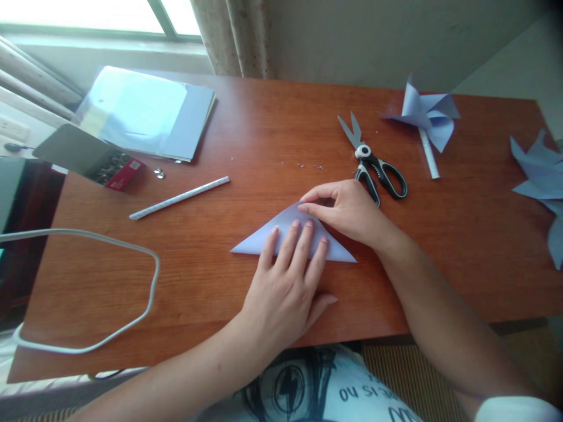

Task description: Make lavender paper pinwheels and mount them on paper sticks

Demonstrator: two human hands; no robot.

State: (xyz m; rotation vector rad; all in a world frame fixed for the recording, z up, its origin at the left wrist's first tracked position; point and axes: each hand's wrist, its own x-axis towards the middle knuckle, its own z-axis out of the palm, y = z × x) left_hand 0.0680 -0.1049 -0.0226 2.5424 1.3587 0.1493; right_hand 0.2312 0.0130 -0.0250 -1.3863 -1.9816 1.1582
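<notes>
The left hand (285, 287) lies flat and wide on the paper triangle (285, 217) on the tabletop (197, 293); the right hand (349, 208) pinches its top corner. This looks like folding; the next move needs careful pressing.

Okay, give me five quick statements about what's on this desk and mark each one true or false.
1. The left hand lies on the folded paper. True.
2. The right hand is holding the scissors. False: the right hand has its fingertips at the folded paper's top corner.
3. A thin white stick lies left of the folded paper. True.
4. The scissors' blades are shut. False: the scissors lie with blades apart.
5. The paper pinwheel has a white stem. True.
</notes>
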